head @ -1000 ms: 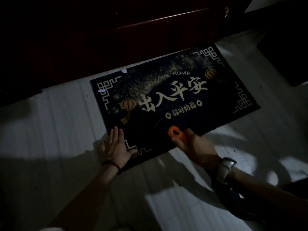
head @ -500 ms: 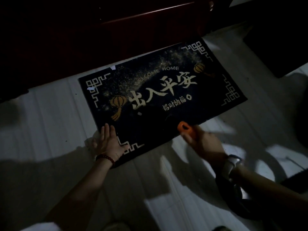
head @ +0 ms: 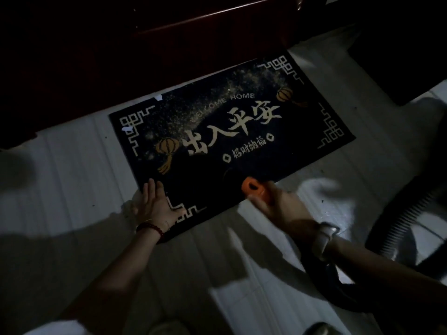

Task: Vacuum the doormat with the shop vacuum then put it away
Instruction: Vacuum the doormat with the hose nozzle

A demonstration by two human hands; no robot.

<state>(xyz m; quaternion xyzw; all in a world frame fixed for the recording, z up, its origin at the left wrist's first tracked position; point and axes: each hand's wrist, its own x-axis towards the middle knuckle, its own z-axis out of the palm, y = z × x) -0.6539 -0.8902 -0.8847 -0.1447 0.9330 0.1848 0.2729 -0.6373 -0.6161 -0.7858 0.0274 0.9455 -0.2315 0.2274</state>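
Dark rectangular doormat (head: 232, 141) with gold lettering and lanterns lies flat on pale floor (head: 60, 189), against a dark wooden door (head: 145, 56). Left hand (head: 154, 206), fingers straight, presses its near-left corner. Right hand (head: 278, 209) grips an orange vacuum nozzle handle (head: 254, 189) at the mat's near edge; black ribbed hose (head: 406, 218) trails right of the fingers.

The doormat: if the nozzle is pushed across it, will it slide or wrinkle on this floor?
The doormat looks thin and lies flat, so it is probably floppy and light. The floor seems smooth, so the mat may well slide. The left hand rests flat on its near corner, which probably guards against that, while the right hand grips the orange nozzle.
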